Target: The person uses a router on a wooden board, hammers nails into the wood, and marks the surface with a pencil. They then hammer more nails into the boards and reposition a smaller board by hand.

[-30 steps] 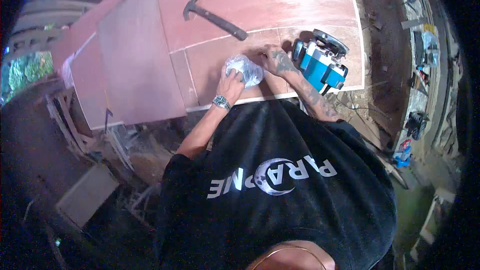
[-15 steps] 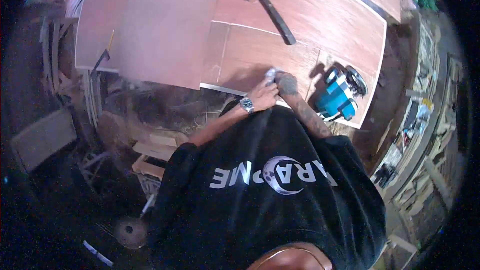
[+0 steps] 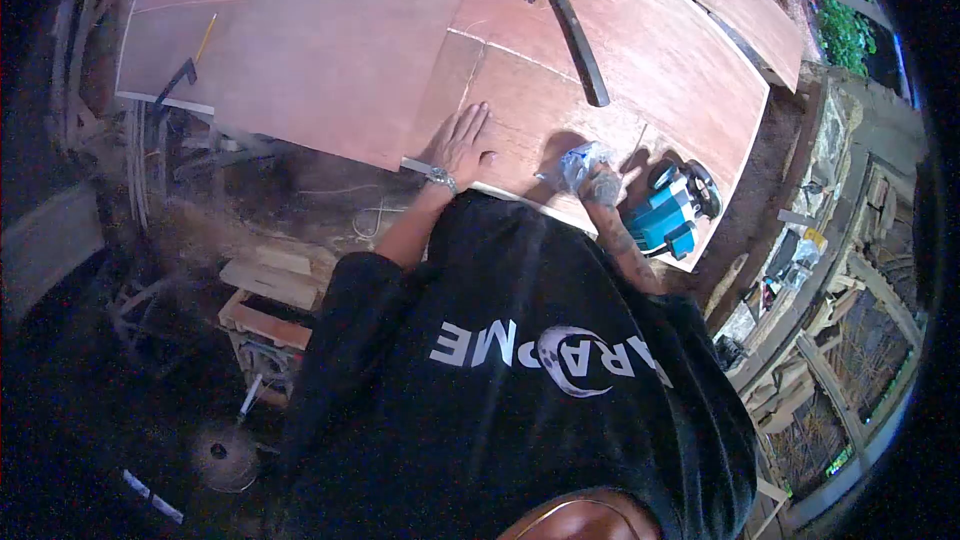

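Note:
My left hand (image 3: 462, 152), with a watch at the wrist, lies flat with spread fingers on the reddish plywood sheet (image 3: 540, 80) near its front edge. Crumpled clear plastic bag (image 3: 583, 168) is gripped in my right hand (image 3: 604, 186), low over the same sheet; the bag's contents are hidden. Just right of that hand sits a teal and black power router (image 3: 668, 215). Farther back, a dark claw hammer (image 3: 575, 38) rests on the plywood.
Another plywood panel (image 3: 330, 50) covers the left part of the work surface. A pencil (image 3: 206, 38) and a dark square (image 3: 178, 82) lie at far left. Small items fill a ledge (image 3: 790, 265) on the right. Below left stands a wooden stand (image 3: 265, 320).
My hands have parted. The left moved left and flattened on the plywood; the right moved slightly right with the plastic bag, which now shows more fully. The camera view shifted a little.

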{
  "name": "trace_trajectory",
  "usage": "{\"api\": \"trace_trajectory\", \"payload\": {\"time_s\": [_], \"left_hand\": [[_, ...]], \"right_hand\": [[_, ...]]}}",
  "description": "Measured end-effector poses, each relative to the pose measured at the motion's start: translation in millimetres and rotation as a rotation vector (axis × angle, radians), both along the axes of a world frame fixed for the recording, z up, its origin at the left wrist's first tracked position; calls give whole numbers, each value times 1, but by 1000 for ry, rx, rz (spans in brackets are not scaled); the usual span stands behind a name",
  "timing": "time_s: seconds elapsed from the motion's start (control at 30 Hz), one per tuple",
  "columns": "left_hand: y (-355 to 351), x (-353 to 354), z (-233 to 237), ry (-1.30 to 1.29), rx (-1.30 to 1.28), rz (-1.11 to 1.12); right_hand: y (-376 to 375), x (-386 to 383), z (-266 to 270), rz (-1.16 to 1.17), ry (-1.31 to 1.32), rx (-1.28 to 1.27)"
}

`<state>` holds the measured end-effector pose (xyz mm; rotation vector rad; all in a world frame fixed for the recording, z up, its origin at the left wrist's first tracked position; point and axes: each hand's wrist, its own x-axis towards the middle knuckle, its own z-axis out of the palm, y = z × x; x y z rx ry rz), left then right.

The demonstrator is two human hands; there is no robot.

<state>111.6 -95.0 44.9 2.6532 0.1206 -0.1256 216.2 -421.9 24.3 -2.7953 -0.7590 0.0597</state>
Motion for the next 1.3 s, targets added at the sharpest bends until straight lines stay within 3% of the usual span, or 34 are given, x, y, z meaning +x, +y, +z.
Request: {"api": "trace_trajectory", "payload": {"time_s": [0.07,0.13,0.2,0.23,0.3,0.37,0.4,0.43,0.47,0.5,0.57,0.67,0.7,0.77,0.87,0.97,1.07,1.17,1.23,1.3], "left_hand": [[10,14,-9,-4,79,-1],[22,39,-22,-28,133,25],[30,65,-34,-39,189,29],[36,77,-34,-48,186,24],[51,98,-32,-61,184,13],[65,116,-30,-37,191,16],[71,125,-21,-5,234,39],[75,133,-17,24,279,61],[78,140,-13,22,284,205],[80,143,-16,-26,246,202],[85,142,-27,-119,171,195],[89,130,-37,-5,199,-25],[87,126,-34,-16,177,-9],[84,124,-29,-41,133,27],[88,127,-29,-34,168,-5],[95,131,-14,36,135,-13],[100,144,9,150,154,-23],[105,140,-27,92,298,-114],[95,124,-26,78,209,-69],[90,115,-21,94,159,-47]], "right_hand": [[1,-4,-10,-137,26,34],[-44,-10,-89,174,-588,-445],[-63,-7,-98,326,-677,-589],[-54,-5,-71,309,-465,-489],[-44,7,-34,334,-338,-457],[-35,14,-7,424,-499,-593],[-27,13,6,488,-499,-968],[-13,25,21,23,91,-458],[-6,31,37,-51,202,-315],[1,35,49,-126,308,-169],[0,35,55,-231,287,-142],[4,39,75,-385,318,-96],[-4,36,65,-496,324,85],[8,38,98,-608,455,84],[-15,33,83,-686,216,108],[16,29,116,-802,1,195],[51,28,116,-656,64,328],[106,39,97,-454,189,386],[134,46,69,-360,200,261],[153,53,51,-408,337,226]]}}
